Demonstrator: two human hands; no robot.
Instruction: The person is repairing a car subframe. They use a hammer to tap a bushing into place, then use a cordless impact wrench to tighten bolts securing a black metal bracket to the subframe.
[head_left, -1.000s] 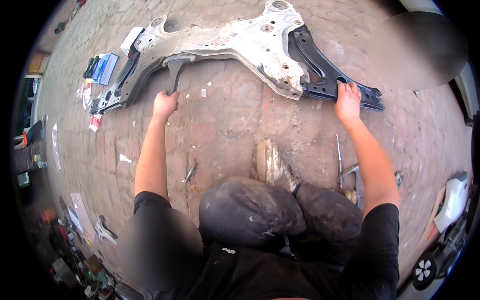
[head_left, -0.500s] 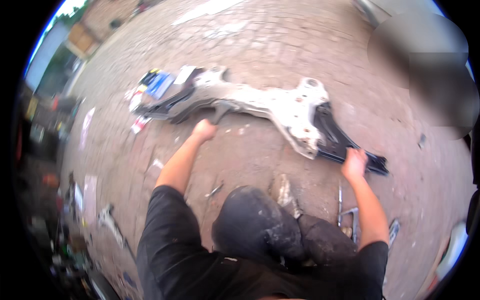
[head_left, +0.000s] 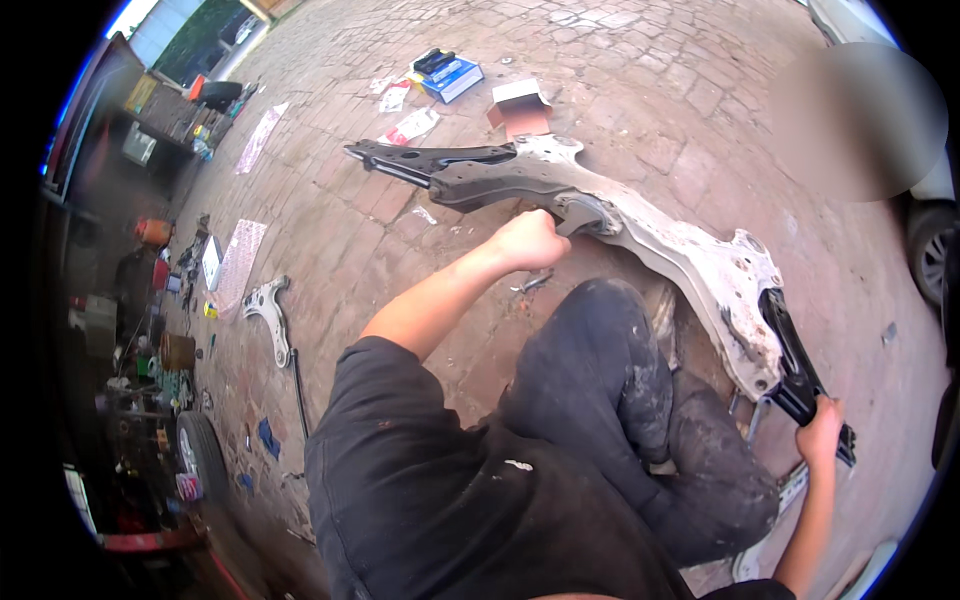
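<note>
A large pale grey car subframe (head_left: 660,228) stretches across in front of me, slanting from upper left to lower right. Black control arms stick out at its ends, one at the left (head_left: 400,160) and one at the right (head_left: 790,350). My left hand (head_left: 535,240) is closed around a bracket at the subframe's near middle edge. Down at the right, my right hand (head_left: 822,428) is wrapped round the outer end of the right control arm. My bent knees are close to the subframe's near side. Whether it touches the ground is hard to tell.
Beyond the subframe lie a blue box (head_left: 450,80) and an opened white carton (head_left: 520,108) on the brick paving. A loose grey control arm (head_left: 268,318) and a bar (head_left: 299,392) are to my left, near a wheel (head_left: 200,460). A parked car's wheel (head_left: 932,250) is at far right.
My view has turned to the left. The subframe has swung round, its right end now lower and nearer me. Both hands keep their hold.
</note>
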